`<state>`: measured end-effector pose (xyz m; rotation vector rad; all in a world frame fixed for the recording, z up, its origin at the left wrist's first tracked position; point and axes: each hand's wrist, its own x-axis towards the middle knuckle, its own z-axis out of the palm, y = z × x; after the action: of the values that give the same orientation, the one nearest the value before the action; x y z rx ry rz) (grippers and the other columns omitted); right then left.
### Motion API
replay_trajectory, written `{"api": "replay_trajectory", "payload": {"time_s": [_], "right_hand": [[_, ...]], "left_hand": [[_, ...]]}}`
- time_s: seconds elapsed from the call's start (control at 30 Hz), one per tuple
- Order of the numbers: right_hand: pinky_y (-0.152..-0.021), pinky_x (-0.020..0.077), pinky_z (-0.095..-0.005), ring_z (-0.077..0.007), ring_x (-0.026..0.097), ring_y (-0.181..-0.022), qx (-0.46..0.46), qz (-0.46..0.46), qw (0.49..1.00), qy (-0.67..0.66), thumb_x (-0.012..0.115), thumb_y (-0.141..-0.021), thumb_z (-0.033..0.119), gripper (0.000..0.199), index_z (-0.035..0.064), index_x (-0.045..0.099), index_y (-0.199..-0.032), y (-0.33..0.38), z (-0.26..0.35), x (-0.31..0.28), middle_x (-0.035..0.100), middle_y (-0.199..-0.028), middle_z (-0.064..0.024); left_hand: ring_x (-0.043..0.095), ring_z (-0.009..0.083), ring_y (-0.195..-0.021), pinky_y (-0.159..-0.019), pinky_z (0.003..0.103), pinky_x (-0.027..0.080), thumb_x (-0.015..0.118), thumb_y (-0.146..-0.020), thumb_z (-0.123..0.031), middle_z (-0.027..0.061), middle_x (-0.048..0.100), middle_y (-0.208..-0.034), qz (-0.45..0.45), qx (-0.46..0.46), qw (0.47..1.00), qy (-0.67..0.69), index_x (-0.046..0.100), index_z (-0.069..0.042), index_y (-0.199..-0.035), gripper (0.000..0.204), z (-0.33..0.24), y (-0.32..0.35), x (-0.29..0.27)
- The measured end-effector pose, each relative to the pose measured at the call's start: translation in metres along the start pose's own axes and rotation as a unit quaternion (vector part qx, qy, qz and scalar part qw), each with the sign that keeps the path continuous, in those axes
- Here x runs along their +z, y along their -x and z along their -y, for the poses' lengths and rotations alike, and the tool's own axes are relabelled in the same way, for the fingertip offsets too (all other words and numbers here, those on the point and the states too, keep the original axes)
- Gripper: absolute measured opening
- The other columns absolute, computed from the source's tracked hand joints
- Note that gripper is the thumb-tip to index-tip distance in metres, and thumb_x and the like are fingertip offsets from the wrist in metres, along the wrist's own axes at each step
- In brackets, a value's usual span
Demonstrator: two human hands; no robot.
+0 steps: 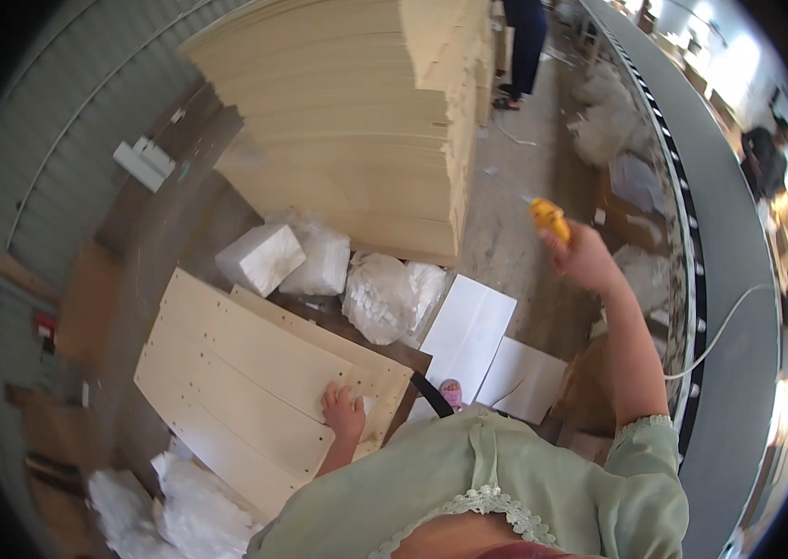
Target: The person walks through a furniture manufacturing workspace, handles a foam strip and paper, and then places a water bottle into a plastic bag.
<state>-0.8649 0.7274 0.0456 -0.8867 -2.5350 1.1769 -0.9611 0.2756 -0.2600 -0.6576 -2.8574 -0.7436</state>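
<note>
My left hand (344, 412) rests on a pale wooden panel (254, 373) dotted with small dark holes, its fingers spread on the surface. Beside those fingers lies a small white piece (368, 403). Raised out to the right, my right hand (584, 258) is closed around a yellow-handled tool (550, 220). A thin, pale tip points up and left from the tool; its exact kind is too small to make out. Under the panel's far edge another pale board (305, 321) shows.
A tall stack of pale boards (338, 140) stands ahead. Plastic-wrapped white bundles (380, 298) lie between stack and panels. White flat sheets (468, 326) cover floor near my feet. A long grey conveyor (729, 279) runs along the right. Other people (526, 47) stand farther off.
</note>
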Motion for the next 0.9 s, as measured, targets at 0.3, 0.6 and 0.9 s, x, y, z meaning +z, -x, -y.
{"api": "replay_trajectory", "payload": {"time_s": [0.3, 0.6, 0.9], "right_hand": [[-0.064, 0.0472, -0.0432, -0.0377, 0.06, -0.074, -0.227, 0.038, 0.932, 0.281, 0.055, -0.085, 0.036, 0.035, 0.0021, 0.06, -0.092, -0.098, 0.057, 0.036, 0.061, -0.074, -0.0206], [-0.074, 0.0487, -0.0419, -0.0325, 0.061, -0.087, -0.271, 0.088, 0.903, 0.322, 0.051, -0.087, 0.037, 0.034, 0.0054, 0.062, -0.095, -0.198, 0.182, 0.136, 0.064, -0.09, -0.0147], [-0.076, 0.0483, -0.0391, -0.0284, 0.062, -0.089, -0.343, 0.139, 0.862, 0.347, 0.051, -0.085, 0.039, 0.038, 0.0044, 0.064, -0.094, -0.204, 0.24, 0.053, 0.064, -0.094, -0.0149]], "left_hand": [[0.049, 0.0329, -0.105, -0.088, 0.041, 0.041, 0.068, -0.071, -0.012, 0.0158, 0.049, -0.119, -0.127, -0.064, 0.984, 0.107, 0.059, -0.008, -0.097, 0.028, -0.037, -0.001, 0.008], [0.062, 0.0269, -0.075, -0.067, 0.036, 0.049, 0.063, -0.079, -0.019, 0.0125, 0.064, -0.084, -0.023, -0.176, 0.945, 0.275, 0.062, -0.007, -0.095, 0.02, -0.146, 0.01, 0.024], [0.063, 0.0286, -0.081, -0.074, 0.037, 0.05, 0.062, -0.077, -0.023, 0.012, 0.065, -0.083, -0.015, -0.301, 0.935, 0.189, 0.065, -0.01, -0.087, 0.017, -0.107, 0.06, 0.053]]}}
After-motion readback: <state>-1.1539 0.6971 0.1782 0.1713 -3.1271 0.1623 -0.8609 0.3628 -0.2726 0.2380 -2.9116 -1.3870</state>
